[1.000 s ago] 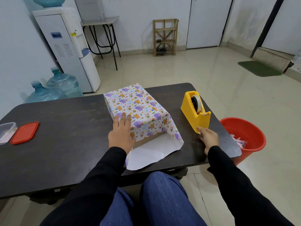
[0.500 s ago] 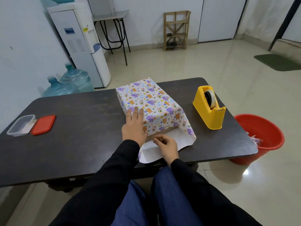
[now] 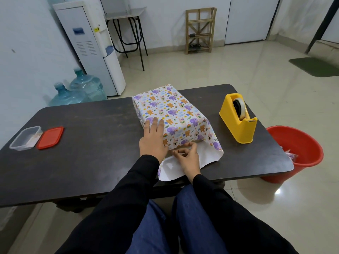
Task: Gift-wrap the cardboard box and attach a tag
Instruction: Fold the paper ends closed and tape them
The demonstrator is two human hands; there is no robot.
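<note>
Both: left hand (image 3: 152, 142) flat on box (image 3: 165, 107) | right hand (image 3: 189, 158) pinches paper (image 3: 209, 156) (edge)

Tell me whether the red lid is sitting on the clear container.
No, the red lid lies flat on the table beside the clear container, which stands open.

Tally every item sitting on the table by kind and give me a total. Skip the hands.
Paper-covered box: 1
Yellow tape dispenser: 1
Clear container: 1
Red lid: 1
Total: 4
</note>
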